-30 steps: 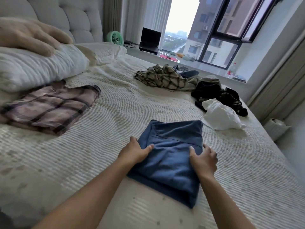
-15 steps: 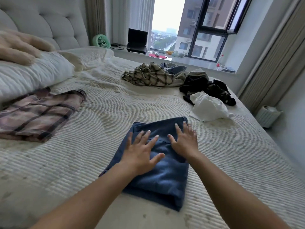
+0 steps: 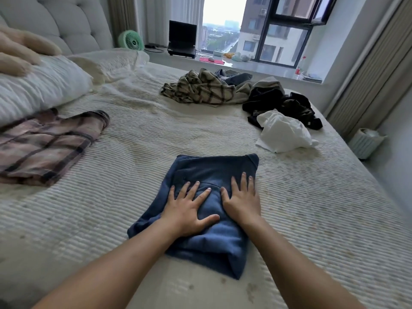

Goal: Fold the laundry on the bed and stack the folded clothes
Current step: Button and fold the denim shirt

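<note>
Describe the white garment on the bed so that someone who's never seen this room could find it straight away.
Start at the window beyond the far edge of the bed, then come back toward the bed's right side. There, just in front of the black clothes, lies the white garment. It is the only white piece, crumpled and unfolded.

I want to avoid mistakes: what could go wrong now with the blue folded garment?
Both hands, left and right, press flat on the blue garment. Its near-left edge looks loose, so lifting it carelessly may undo the fold. The pink plaid garment lies far to the left, so carrying there may loosen layers.
</note>
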